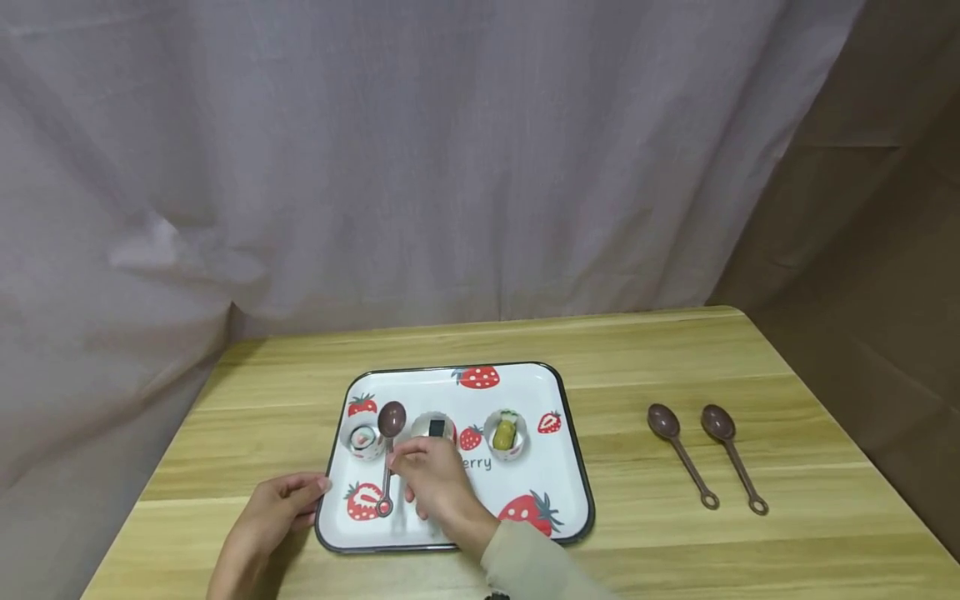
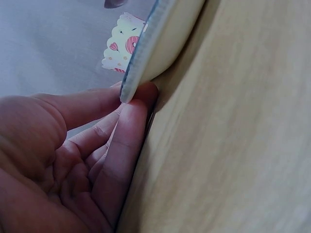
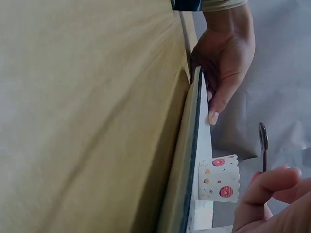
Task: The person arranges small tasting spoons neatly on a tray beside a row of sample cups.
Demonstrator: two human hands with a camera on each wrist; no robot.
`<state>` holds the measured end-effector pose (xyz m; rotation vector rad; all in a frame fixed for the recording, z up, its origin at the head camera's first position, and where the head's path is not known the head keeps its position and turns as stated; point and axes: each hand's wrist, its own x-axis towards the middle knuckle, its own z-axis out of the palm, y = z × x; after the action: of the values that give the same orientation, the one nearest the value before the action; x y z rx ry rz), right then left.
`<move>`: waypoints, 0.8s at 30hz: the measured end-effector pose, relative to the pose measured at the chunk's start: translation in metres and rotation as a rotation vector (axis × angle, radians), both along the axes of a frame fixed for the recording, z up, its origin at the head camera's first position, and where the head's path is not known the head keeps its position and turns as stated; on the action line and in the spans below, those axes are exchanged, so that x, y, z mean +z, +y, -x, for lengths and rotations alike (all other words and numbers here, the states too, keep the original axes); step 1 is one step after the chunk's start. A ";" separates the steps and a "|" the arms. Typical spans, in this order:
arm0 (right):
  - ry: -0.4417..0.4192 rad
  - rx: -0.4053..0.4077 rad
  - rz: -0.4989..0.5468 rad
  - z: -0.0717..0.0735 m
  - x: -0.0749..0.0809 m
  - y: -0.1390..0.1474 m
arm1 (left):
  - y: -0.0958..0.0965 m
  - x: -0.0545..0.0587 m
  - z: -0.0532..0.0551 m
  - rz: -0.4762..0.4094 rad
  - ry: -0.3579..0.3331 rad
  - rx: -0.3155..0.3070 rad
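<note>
A brown spoon (image 1: 392, 419) is pinched by its handle in my right hand (image 1: 442, 487), above the left part of a white strawberry-print tray (image 1: 517, 396). In the right wrist view the spoon's looped end (image 3: 263, 133) stands clear of the tray. My left hand (image 1: 273, 512) grips the tray's left rim, thumb on top and fingers underneath, as the left wrist view shows. Three scalloped paper cups stand on the tray. A small round item (image 1: 363, 437) lies in the left cup, a dark-banded piece (image 1: 437, 427) in the middle one, and a pineapple-shaped piece (image 1: 505, 434) in the right one.
Two more brown spoons, a nearer-left one (image 1: 663, 422) and a farther-right one (image 1: 718, 423), lie side by side on the wooden table (image 1: 637, 350) right of the tray. A grey cloth (image 1: 450, 167) hangs behind the table.
</note>
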<state>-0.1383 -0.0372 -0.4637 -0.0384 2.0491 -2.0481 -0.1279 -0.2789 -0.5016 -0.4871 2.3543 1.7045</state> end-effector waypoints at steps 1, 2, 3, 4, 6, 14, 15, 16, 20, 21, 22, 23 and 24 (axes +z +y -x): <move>0.019 0.001 -0.020 0.001 0.000 -0.001 | 0.000 0.000 0.000 -0.001 -0.001 -0.003; 0.034 0.004 -0.040 0.002 0.000 -0.001 | 0.000 0.000 0.001 -0.002 0.001 -0.005; 0.048 0.008 -0.062 0.003 -0.001 -0.002 | 0.001 0.001 0.001 -0.004 0.002 -0.008; 0.063 0.011 -0.085 0.004 -0.001 -0.003 | 0.001 0.001 0.001 -0.007 0.003 -0.009; 0.085 0.015 -0.139 0.005 -0.001 -0.006 | 0.001 0.001 0.002 -0.010 0.005 -0.014; 0.151 0.059 -0.286 0.008 0.006 -0.012 | 0.000 0.002 0.001 -0.005 0.006 -0.012; 0.157 0.061 -0.297 0.009 0.008 -0.013 | 0.000 0.002 0.000 -0.005 0.004 -0.013; 0.162 0.063 -0.309 0.009 0.009 -0.013 | 0.000 0.002 0.000 -0.007 0.003 -0.013; 0.208 0.066 -0.384 0.012 0.014 -0.014 | -0.001 0.002 -0.001 -0.003 -0.002 -0.011; 0.219 0.068 -0.401 0.013 0.015 -0.014 | -0.001 0.002 -0.002 0.001 -0.004 -0.012; 0.230 0.069 -0.417 0.014 0.016 -0.014 | -0.001 0.002 -0.002 0.004 -0.006 -0.011; 0.234 0.072 -0.427 0.014 0.016 -0.014 | -0.001 0.002 -0.002 0.007 -0.008 -0.012; 0.232 0.075 -0.432 0.015 0.016 -0.013 | -0.001 0.003 -0.002 0.011 -0.010 -0.014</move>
<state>-0.1534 -0.0507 -0.4479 -0.2819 2.5449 -1.5800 -0.1262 -0.2796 -0.4990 -0.4780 2.3560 1.6803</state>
